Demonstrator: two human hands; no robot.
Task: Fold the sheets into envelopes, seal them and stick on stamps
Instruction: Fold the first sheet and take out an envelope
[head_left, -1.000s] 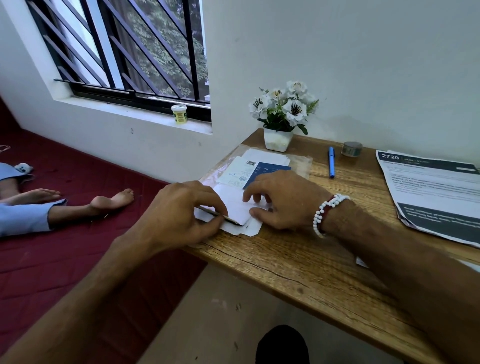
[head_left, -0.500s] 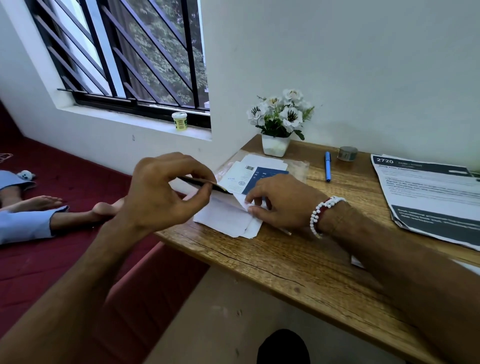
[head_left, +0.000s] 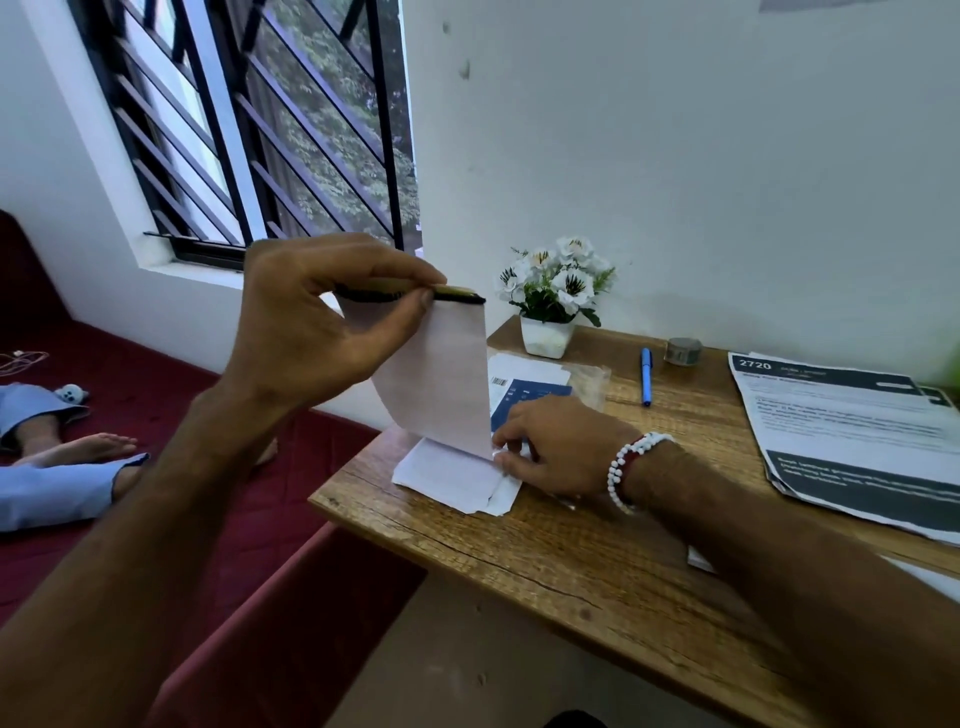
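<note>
A white sheet (head_left: 441, 379) stands lifted from a small pile of white paper (head_left: 447, 478) at the left end of the wooden table (head_left: 571, 561). My left hand (head_left: 311, 332) pinches the sheet's top edge, along which runs a thin dark and gold strip (head_left: 462, 294), well above the table. My right hand (head_left: 561, 447), with a white bead bracelet at the wrist, pinches the sheet's lower right corner on the pile. The sheet curves between the two hands. I cannot tell what the strip is.
Behind the pile lies a plastic sleeve with a blue and white card (head_left: 524, 389). A flower pot (head_left: 546, 336), a blue pen (head_left: 645, 376) and a tape roll (head_left: 684, 352) stand near the wall. Printed papers (head_left: 852, 431) lie at right. A person's feet (head_left: 78, 449) rest on the red mattress at left.
My left hand has risen from the table to well above it, pulling the sheet up with it. My right hand has stayed on the pile.
</note>
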